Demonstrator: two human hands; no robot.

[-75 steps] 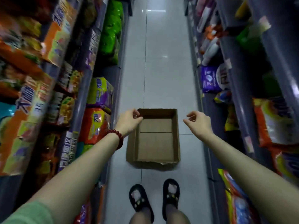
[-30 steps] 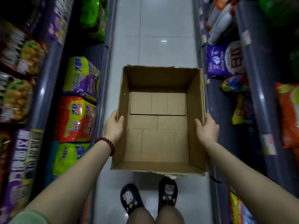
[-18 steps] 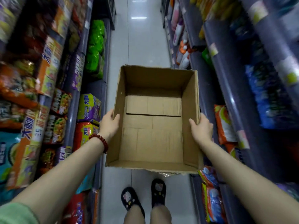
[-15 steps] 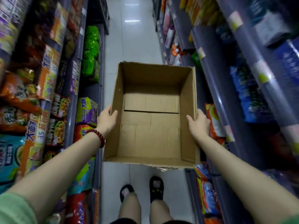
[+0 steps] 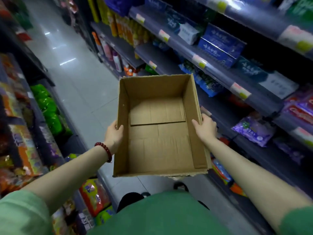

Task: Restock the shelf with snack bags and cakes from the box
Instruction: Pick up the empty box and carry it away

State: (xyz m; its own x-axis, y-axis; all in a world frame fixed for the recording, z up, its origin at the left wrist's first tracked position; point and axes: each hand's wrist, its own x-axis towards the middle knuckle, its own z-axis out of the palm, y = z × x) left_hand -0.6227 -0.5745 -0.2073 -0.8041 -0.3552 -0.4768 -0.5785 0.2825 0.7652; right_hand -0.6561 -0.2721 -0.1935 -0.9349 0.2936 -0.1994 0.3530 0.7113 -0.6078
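Box (image 5: 157, 133) is empty, nothing left inside to shelve, so restocking looks finished and the step in hand is probably carrying the carton off. To do it well: hold both side walls evenly, keep the open top level, watch the torn near rim since that cardboard looks weak, keep the box central in the aisle so corners don't clip shelf (image 5: 218, 68) edges or the price tags on the right

Left hand (image 5: 114, 135) grips the left wall near its middle, thumb hooked over the rim into the box, fingers hidden on the outside. Right hand (image 5: 205, 128) grips the right wall the same way, thumb inside, fingers wrapped round the outer face. Red bead bracelet (image 5: 104, 150) on left wrist

Box sits between the two hands, held up off the floor (image 5: 81, 85) in front of the green-shirted torso, roughly level, slightly rotated toward the right shelving. Bottom flaps visible, bare cardboard. Snack bags (image 5: 47, 106) stocked on left shelves, well apart from the box; blue and purple packs on the right shelves, near the box's far right corner but not touching as far as can be told
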